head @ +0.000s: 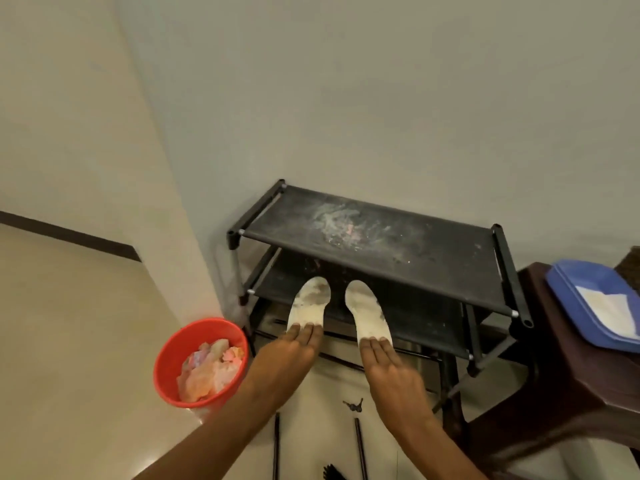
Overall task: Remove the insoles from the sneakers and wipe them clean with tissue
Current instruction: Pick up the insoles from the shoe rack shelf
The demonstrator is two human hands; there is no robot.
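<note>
Stained white foam left insole (309,299) and right insole (367,315) side by side on lower shelf of black fabric shoe rack (415,245) — toes toward wall. Left hand (294,351), right hand (386,363) — fingers straight, held together, flat on heel ends. Red plastic bucket (164,372) of crumpled tissue on floor beside rack.

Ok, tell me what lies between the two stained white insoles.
Only a bare strip of the black fabric rack shelf separates the left stained white insole from the right insole, as the head view shows.
</note>
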